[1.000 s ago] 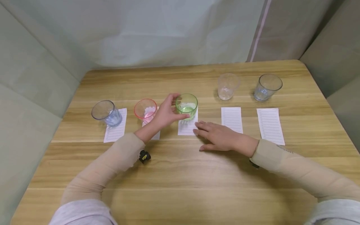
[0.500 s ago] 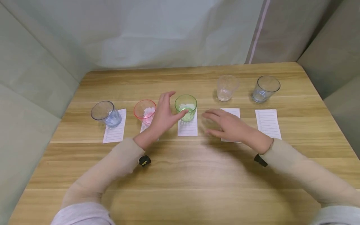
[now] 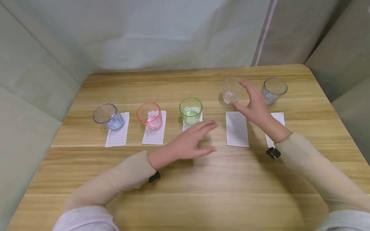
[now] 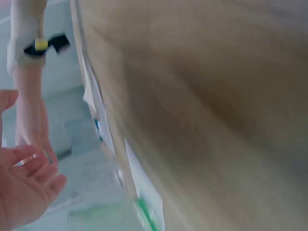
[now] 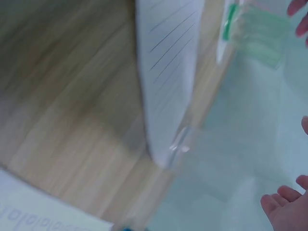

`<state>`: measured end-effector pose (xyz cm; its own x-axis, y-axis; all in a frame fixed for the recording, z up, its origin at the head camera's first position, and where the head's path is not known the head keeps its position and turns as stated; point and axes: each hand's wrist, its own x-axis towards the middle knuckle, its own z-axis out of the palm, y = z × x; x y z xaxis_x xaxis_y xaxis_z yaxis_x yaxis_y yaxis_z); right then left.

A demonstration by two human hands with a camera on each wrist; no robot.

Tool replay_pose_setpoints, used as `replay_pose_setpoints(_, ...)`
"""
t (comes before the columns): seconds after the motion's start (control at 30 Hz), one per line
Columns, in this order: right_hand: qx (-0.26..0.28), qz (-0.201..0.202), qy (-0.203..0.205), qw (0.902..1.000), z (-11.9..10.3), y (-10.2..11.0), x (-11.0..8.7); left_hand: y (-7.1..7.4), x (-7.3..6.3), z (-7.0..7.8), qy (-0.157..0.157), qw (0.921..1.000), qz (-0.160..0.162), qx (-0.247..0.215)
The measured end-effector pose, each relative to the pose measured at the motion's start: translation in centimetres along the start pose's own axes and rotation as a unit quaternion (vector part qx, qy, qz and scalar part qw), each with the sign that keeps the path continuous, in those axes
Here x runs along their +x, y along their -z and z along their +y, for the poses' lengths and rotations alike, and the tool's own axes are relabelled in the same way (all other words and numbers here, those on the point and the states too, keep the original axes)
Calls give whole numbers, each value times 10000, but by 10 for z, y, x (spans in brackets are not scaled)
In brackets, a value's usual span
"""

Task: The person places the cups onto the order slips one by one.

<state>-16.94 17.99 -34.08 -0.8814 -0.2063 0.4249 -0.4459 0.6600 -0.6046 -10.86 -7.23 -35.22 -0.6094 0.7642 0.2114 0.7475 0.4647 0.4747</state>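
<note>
My right hand (image 3: 255, 107) reaches to the clear glass (image 3: 229, 91) at the back right. Its thumb and fingers are spread at the glass's right side, not curled round it. My left hand (image 3: 189, 142) hovers in front of the green glass (image 3: 191, 112), fingers straight and apart, holding nothing. The green glass stands on a lined paper slip, partly covered by that hand. In the left wrist view my left hand (image 4: 29, 187) shows relaxed fingers, with the right hand (image 4: 31, 115) beyond it. The right wrist view catches the right fingertips (image 5: 284, 199) at its lower right edge.
A blue glass (image 3: 111, 118) and a red-rimmed pink glass (image 3: 153, 120) stand on lined slips at the left. A grey-blue glass (image 3: 273, 89) stands right of the right hand. Bare lined slips (image 3: 237, 130) lie before the back glasses. Curtains surround the wooden table (image 3: 202, 192).
My left hand has let go of the green glass and drawn back toward the front. My right hand has moved from beside the green glass to the clear glass, back and right.
</note>
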Motion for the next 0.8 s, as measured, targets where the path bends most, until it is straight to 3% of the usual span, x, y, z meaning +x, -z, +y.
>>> replay_pose_setpoints(0.17,76,45,-539,9985,14,-1,6,-15,4,5,-480,9920,-1070,472)
replay_pose_setpoints(0.4,-29,-99,-1178,9930,26,-4,9,-33,10,9,-525,9717,-2094,963)
replay_pose_setpoints(0.6,71,-343,-1882,9815,33,-8,13,-41,15,16,-482,9550,-2681,1171)
replay_pose_setpoints(0.8,257,-622,-2239,9723,37,-14,19,-48,19,19,-449,9466,-2900,1337)
